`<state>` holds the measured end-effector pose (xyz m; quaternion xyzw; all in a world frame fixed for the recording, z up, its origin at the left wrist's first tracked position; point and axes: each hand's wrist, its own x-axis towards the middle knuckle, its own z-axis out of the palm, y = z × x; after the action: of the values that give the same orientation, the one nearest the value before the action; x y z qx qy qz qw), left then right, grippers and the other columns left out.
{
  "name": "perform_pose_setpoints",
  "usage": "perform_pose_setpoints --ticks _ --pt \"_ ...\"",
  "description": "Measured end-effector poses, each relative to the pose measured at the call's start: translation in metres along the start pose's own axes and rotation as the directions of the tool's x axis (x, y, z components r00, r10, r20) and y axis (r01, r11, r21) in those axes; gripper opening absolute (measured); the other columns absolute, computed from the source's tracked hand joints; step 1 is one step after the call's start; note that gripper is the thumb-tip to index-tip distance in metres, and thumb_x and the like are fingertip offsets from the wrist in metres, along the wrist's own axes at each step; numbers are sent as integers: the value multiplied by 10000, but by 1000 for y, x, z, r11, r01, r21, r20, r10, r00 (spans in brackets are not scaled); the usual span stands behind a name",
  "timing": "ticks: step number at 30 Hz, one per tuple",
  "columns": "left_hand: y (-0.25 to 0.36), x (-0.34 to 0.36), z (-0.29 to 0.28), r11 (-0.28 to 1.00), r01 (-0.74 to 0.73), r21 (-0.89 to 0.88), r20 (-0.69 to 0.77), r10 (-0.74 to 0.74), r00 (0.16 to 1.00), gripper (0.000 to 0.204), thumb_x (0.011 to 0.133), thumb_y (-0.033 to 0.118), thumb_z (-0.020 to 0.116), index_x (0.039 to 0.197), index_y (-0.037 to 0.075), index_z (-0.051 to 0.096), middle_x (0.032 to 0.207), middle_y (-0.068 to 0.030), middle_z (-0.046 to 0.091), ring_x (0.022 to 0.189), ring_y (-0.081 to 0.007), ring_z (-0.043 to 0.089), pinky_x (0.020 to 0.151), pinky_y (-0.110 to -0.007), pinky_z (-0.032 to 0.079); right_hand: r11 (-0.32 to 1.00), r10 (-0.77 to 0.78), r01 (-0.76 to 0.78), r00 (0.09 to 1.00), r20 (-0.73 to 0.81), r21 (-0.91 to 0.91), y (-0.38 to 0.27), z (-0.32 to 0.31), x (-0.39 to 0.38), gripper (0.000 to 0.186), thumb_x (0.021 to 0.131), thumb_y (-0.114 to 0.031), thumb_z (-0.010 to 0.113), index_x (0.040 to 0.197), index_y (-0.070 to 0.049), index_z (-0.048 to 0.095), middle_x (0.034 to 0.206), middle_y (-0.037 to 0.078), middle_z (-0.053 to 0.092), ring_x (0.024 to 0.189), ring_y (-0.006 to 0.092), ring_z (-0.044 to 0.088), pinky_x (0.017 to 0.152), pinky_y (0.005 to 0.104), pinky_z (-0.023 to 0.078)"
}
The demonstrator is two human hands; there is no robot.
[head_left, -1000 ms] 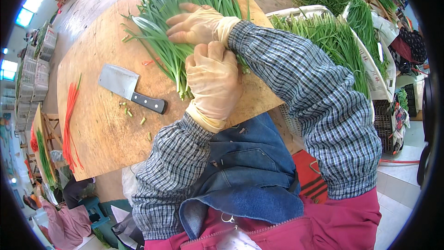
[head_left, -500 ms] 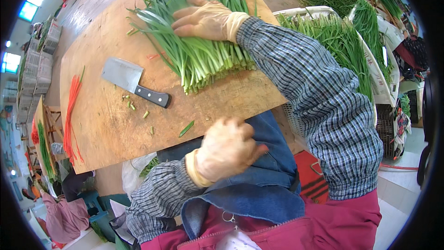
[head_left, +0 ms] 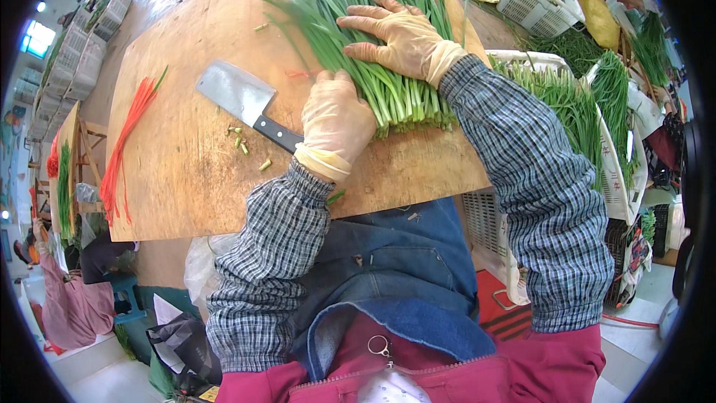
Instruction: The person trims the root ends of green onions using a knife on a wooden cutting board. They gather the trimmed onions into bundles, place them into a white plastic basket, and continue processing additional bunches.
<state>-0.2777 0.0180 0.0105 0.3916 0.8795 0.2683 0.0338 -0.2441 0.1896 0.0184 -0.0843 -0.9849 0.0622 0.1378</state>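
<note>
A thick bundle of garlic chives (head_left: 403, 93) lies on the wooden table, its cut pale ends toward me and its leaves pointing away. My right hand (head_left: 406, 37), in a thin pale glove, rests flat on top with fingers spread. At the bundle's left edge my gloved left hand (head_left: 335, 119) is closed, its fingers curled; what they hold, if anything, is hidden. A bit of red tie (head_left: 300, 74) shows beside those fingers, partly under the leaves. Left of that hand lies a cleaver (head_left: 237, 92), the end of its black handle close to my wrist.
Red ties (head_left: 130, 149) lie at the table's (head_left: 179, 201) left side. Small stem trimmings (head_left: 240, 140) are scattered near the cleaver. To the right stands a white crate (head_left: 597, 157) full of chives, with another crate (head_left: 533, 4) beyond. A person in pink (head_left: 74, 306) sits at lower left.
My left hand has moved from over my lap up and forward to the bundle's left edge. My right hand stays on the chives. The whole view has shifted.
</note>
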Motion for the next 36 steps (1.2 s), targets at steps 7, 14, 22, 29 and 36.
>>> perform_pose_setpoints --ticks 7,14,22,29,36 --pt "-35 -4 -13 971 -42 -235 -85 22 996 287 861 97 510 1082 -54 614 1057 -238 626 993 -342 609 877 -374 470 999 18 -18 1000 -14 44 1 -20 -1 629 843 -673 438 1327 -275 499 1456 -2 378 1380 315 245 1108 507 179" --pt "-41 -19 -23 921 -104 -376 -202 28 979 202 848 100 560 978 -25 652 926 -198 661 879 -313 639 810 -356 484 832 3 165 953 -302 530 35 -67 -39 439 926 -356 561 1307 -141 523 1340 57 503 1259 180 433 1042 328 355" --pt "-13 -92 16 820 4 -573 276 188 942 92 825 -18 624 902 -12 674 661 -30 572 558 -83 512 530 -217 423 608 698 -263 626 -347 749 87 -137 -280 342 916 -290 590 1120 -17 622 999 73 677 909 151 646 744 251 492" --pt "9 -96 129 785 172 -596 662 359 657 152 829 2 627 973 1 676 834 -90 645 718 -134 600 659 -243 476 161 986 -620 64 -155 768 103 -81 -502 235 892 -185 617 1051 -12 634 924 78 686 745 124 657 568 191 460" --pt "34 -106 160 827 -8 -563 705 485 519 158 808 34 626 956 4 674 866 -143 661 741 -254 641 683 -304 500 58 973 -956 -10 -229 288 131 -1 -635 561 704 -119 714 1213 21 524 1087 174 613 1013 271 600 884 336 476"
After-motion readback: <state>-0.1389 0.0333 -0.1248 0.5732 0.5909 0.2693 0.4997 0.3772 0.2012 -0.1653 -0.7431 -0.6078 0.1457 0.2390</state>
